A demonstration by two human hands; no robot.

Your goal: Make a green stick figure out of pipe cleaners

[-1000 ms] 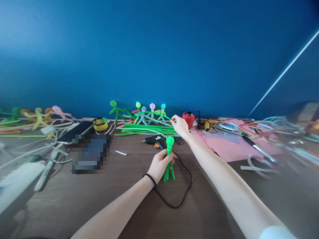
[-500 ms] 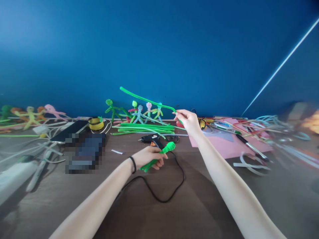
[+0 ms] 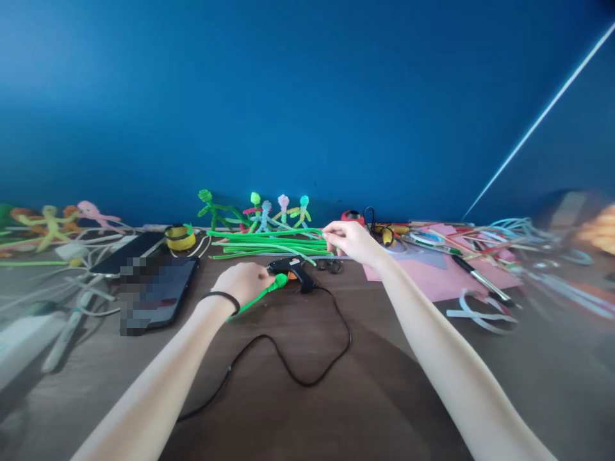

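Observation:
My left hand (image 3: 243,283) is low over the dark table, its fingers curled down at the neck of a green pipe cleaner figure (image 3: 279,281). The figure's knobbly head sticks out past the fingertips, and its thin body slants back beneath the hand toward the wrist. Farther back, my right hand (image 3: 346,238) pinches one end of a green pipe cleaner (image 3: 269,234), which lies level along the top of a pile of green pipe cleaners (image 3: 273,246). A black glue gun (image 3: 293,269) rests on the table between the hands, close to the figure's head.
Finished pipe cleaner figures (image 3: 263,214) lean along the blue wall. A phone (image 3: 168,291) and a yellow tape roll (image 3: 180,238) lie at left. Pink paper (image 3: 423,278) and a black marker (image 3: 483,280) are at right. The glue gun's cord (image 3: 307,384) loops across the front.
The right hand has lowered the raised pipe cleaner onto the pile, moving slightly left. My left hand has moved left and up with the green figure, uncovering the glue gun.

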